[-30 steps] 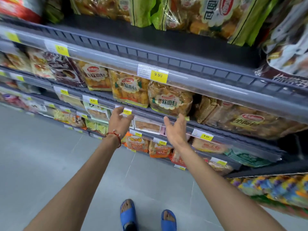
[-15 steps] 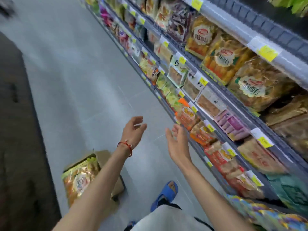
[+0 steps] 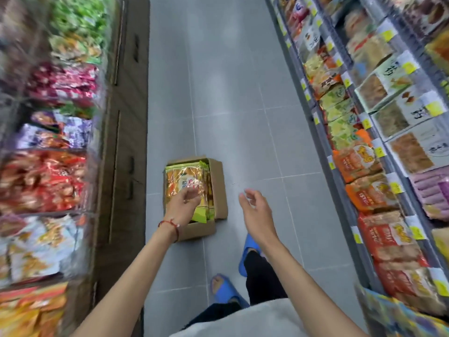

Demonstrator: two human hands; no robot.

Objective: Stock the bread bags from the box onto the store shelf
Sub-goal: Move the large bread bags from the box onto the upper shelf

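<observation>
several bread bags [image 3: 207, 190] stand on edge in the open cardboard box [image 3: 222, 190], and one top bag [image 3: 181, 181] lies flat across them, shiny yellow face up. its long axis runs away from you, along the aisle, the same way as the box itself. the box sits on the grey floor [image 3: 243, 117], ahead of your feet and to your left, close to the dark cabinet [image 3: 128, 142] on that side.

your left hand [image 3: 182, 205] is the nearer one by far: it hangs right over the near end of the top bag, fingers loosely curled, gripping nothing. whether the fingertips already touch the film you cannot tell from here, since the hand covers that spot. your right hand [image 3: 256, 210] is relaxed and empty too, palm turned inward, and it hovers over bare floor just past the right wall of the box.

so the coming move looks like a reach down and a little leftward. the left hand probably needs only to drop; the right has to cross the box wall to catch the far long edge of the bag. taking it by both long sides should keep the soft pack from folding.

the store shelf [image 3: 343, 203] you are filling runs along your right, well apart from the box, so the lifted bag has to swing across your body.
</observation>
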